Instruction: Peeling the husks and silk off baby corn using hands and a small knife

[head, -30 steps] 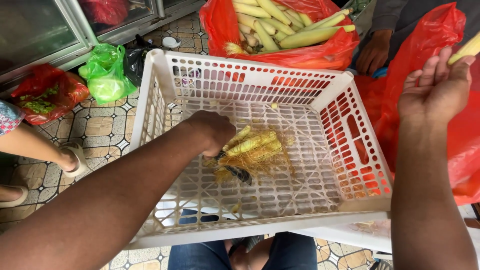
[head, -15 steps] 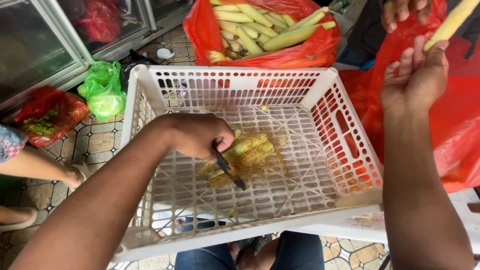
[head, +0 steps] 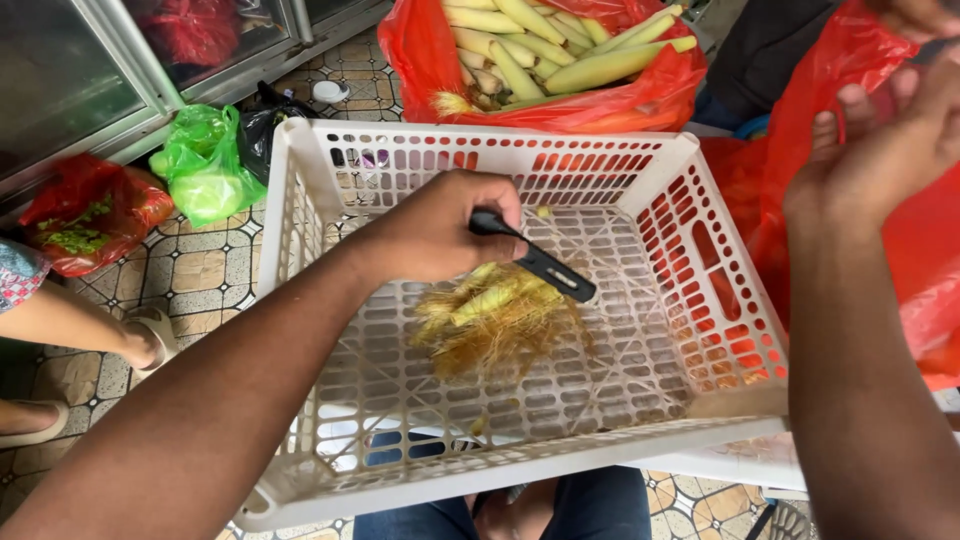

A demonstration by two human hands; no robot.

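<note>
White plastic crate [head: 300,200] on lap; L hand [head: 440,235] fisted round black knife [head: 535,258], blade over heap of corn husk + silk [head: 495,320] on crate floor. R hand [head: 880,160] raised at red bag [head: 930,290], fingers loosely curled, nothing seen in it. Peeled cobs [head: 540,45] in far red bag. Tip: keep blade low, pointed away from R hand, firm grip.

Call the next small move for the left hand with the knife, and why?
Probably lift the left hand and knife clear of the crate. The blade hangs just above the husk pile on the crate floor and cuts nothing, while the right hand is raised by the red bag, no cob visible in it.
</note>
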